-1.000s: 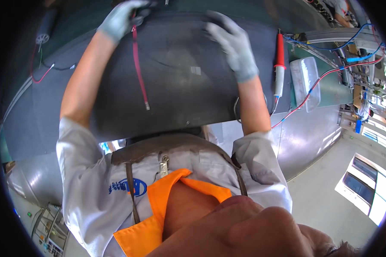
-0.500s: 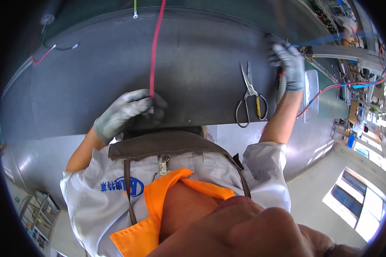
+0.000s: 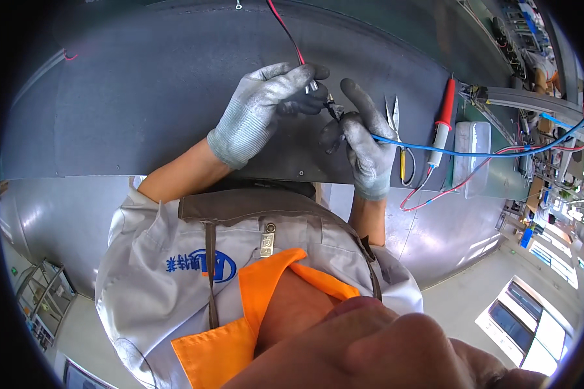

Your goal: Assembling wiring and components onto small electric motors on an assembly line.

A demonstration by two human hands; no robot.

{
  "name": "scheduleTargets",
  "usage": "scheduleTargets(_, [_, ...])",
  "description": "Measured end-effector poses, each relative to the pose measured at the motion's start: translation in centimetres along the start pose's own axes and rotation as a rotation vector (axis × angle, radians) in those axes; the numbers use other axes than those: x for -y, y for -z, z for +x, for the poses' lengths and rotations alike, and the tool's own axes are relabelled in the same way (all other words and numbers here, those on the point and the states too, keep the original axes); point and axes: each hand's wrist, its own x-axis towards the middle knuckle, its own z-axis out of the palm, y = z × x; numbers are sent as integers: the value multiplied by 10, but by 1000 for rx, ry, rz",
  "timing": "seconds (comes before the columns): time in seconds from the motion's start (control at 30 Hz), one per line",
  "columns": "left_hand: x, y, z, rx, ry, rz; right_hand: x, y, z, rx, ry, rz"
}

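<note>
Both my hands wear grey knit gloves and meet over a dark grey mat (image 3: 143, 97). My left hand (image 3: 266, 110) pinches the end of a red wire (image 3: 285, 29) that runs up to the top edge. In my right hand (image 3: 363, 146) is the end of a blue wire (image 3: 461, 153), which trails off to the right. The two wire ends come together between my fingertips, where a small dark piece shows; what it is I cannot tell.
Scissors (image 3: 396, 129) with yellow handles lie just right of my right hand. Beside them lies a red-handled pen-shaped tool (image 3: 442, 120) with a red lead, then a clear plastic box (image 3: 472, 155). More wires and equipment crowd the far right.
My hands were apart, the left low on the red wire, the right reaching toward the blue wires at the right. Now both are together at the centre with the wire ends.
</note>
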Motion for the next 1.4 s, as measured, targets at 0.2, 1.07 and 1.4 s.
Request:
scheduleTargets(0.2, [2, -1, 2, 47, -29, -9, -2, -4, 1, 3, 15, 64])
scheduleTargets(1.07, [34, 9, 16, -12, 43, -306, -3, 41, 7, 107, -58, -358])
scheduleTargets(1.4, [27, 26, 16, 261, -75, -569, -24, 208, 4, -569, -61, -1481])
